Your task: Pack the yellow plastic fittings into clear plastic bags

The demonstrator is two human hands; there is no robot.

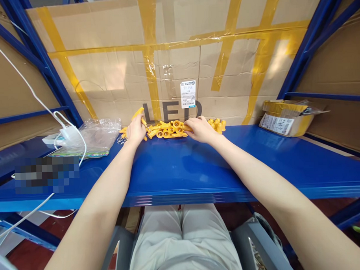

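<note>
A row of small yellow plastic pieces, several with hollow round ends, lies heaped along the back of the blue shelf. My left hand is at the left end of this heap, closed on a yellow plastic piece that sticks up above the fingers. Silvery little chains lie just left of that hand. Toward the heap's right side, my right hand has its fingers curled round a yellow plastic piece; its fingertips are partly hidden. More yellow pieces show behind and right of this hand.
A taped cardboard sheet stands behind the blue shelf. On the left are a clear plastic bag, a white plug with a cable and a blurred-out object. A small taped box sits at right.
</note>
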